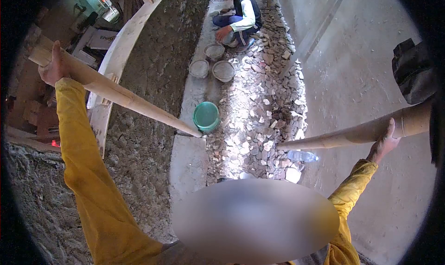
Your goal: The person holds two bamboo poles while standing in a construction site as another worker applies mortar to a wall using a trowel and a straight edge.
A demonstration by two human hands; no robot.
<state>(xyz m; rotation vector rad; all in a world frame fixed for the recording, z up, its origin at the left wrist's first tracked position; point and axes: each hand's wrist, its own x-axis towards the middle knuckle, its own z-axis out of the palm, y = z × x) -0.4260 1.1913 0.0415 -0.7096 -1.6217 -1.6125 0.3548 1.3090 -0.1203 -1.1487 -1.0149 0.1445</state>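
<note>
My left hand (53,66) is closed around the upper end of a bamboo pole (134,100). The far end of that pole comes down beside a green bucket (206,116) at the edge of the concrete strip. Out to the right, my right hand (385,142) grips a second bamboo pole (343,136) from below, its fingers partly hidden behind the pole. The narrow end of this pole reaches the broken stones by the right wall. Yellow sleeves cover both my arms. A blurred patch hides the lower middle of the view.
A co-worker (243,17) squats farther along the strip, one hand near several round pans (223,71) of grey material. Broken stones (259,112) cover the ground, with a plastic bottle (302,156) on them. A curved board (123,52) tops the rough left wall (153,70).
</note>
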